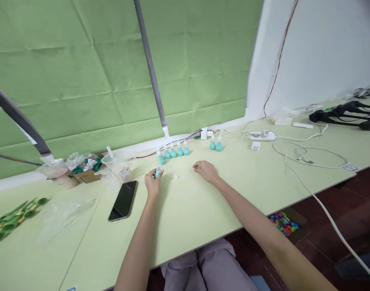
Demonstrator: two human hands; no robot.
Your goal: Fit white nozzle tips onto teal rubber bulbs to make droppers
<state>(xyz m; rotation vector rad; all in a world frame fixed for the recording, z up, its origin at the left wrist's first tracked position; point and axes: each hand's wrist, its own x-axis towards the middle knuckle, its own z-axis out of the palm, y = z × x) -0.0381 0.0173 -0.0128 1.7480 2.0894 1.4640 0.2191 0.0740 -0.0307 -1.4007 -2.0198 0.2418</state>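
Though my right hand's closure is unclear, my left hand clamps one unfinished-looking bottle, with seven other bottles seemingly done near the tabletop's back edge.

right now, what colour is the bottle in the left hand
Pale turquoise; the bottle shows in the head view.

We see a left hand and a right hand, both bare, with slim fingers whose nails are too small to make out. The left forearm and right forearm are bare too, smooth in outline and widening gently above narrow wrists. Lower down we see loose trousers in a muted greyish mauve, their matte cloth gathered into soft creases and rumpled folds.
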